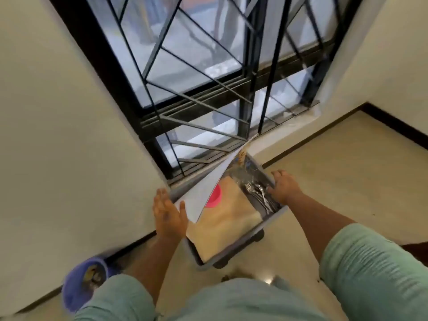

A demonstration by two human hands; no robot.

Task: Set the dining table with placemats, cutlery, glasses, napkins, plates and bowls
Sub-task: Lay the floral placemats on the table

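Hands carry a grey bin [234,258] past a barred window [208,77]; no table shows yet, so the step looks like fetching supplies. The left hand [168,215] lies flat, fingers straight, against the bin's side and a placemat [208,188] standing on edge inside. The right hand [283,185] curls over the far rim. Cutlery [261,194], a folded cream cloth [229,222] and a pink bowl [214,196] lie in the bin. Next likely calls for reaching the table and setting the bin down level.
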